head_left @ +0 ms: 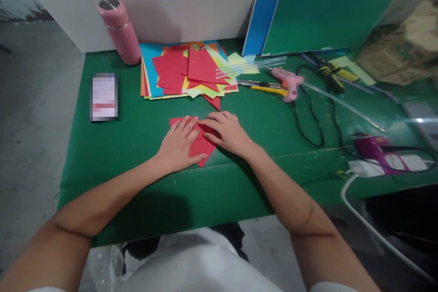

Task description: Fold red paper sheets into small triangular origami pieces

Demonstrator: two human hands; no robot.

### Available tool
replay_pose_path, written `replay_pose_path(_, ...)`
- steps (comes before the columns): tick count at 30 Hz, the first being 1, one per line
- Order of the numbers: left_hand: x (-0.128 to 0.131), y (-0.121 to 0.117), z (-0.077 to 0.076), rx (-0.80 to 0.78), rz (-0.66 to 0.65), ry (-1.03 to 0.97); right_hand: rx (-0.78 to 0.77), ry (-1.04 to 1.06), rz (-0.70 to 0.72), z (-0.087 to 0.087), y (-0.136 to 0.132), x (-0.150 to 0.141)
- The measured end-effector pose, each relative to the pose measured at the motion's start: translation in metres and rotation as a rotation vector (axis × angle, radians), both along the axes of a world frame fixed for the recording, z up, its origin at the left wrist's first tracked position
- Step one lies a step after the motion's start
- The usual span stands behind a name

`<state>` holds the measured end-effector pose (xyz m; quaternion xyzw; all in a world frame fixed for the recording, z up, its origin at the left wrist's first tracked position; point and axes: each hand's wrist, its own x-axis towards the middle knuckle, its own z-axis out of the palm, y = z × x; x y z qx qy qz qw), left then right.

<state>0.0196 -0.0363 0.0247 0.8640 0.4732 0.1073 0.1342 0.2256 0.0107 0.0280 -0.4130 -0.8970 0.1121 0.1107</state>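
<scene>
A folded piece of red paper [196, 148] lies on the green tabletop, right in front of me. My left hand [175, 147] rests flat over its left part, fingers spread and thumb stretched along the lower edge. From the other side, my right hand [230, 133] touches the paper's right part with slightly bent fingers, the thumb apart from them. Both hands cover portions of the sheet, so its full outline is hidden. Just beyond them, a small red paper piece [213, 102] sticks out from beneath a stack of coloured paper [164, 92].
A pink bottle [123, 36] and a blurred-out pack [103, 97] stand at left. Rightward lie a utility knife [270, 87], a pink glue gun [289, 83], clear glue sticks [253, 67], cables and a purple box [371, 148]. A green board [328, 20] leans behind.
</scene>
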Motion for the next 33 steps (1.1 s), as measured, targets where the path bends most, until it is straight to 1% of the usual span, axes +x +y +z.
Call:
replay_pose_path(4, 0.000, 0.000, 0.002, -0.003, -0.002, 0.033, 0.010, -0.016, -0.012, 0.001, 0.000, -0.002)
replay_pose_path(7, -0.001, 0.000, 0.004, -0.007, -0.006, 0.034, 0.003, -0.026, 0.013, 0.005, 0.003, 0.000)
replay_pose_path(12, 0.000, 0.000, 0.004, 0.006, 0.000, 0.032, -0.021, 0.035, 0.161, 0.014, 0.009, 0.020)
replay_pose_path(14, 0.000, 0.000, 0.004, 0.009, 0.005, 0.036, -0.018, 0.048, 0.204, 0.016, 0.012, 0.029)
replay_pose_path(17, 0.001, 0.000, 0.004, 0.011, 0.005, 0.036, -0.003, 0.077, 0.233, 0.017, 0.013, 0.039)
replay_pose_path(22, 0.001, 0.001, 0.002, 0.002, 0.000, 0.024, 0.009, 0.118, 0.241, 0.017, 0.013, 0.044)
replay_pose_path(29, 0.001, 0.000, 0.001, 0.006, 0.010, 0.025, -0.006, 0.109, 0.224, 0.020, 0.011, 0.044)
replay_pose_path(33, 0.001, 0.000, 0.001, 0.013, 0.010, 0.017, 0.014, 0.106, 0.206, 0.019, 0.009, 0.045)
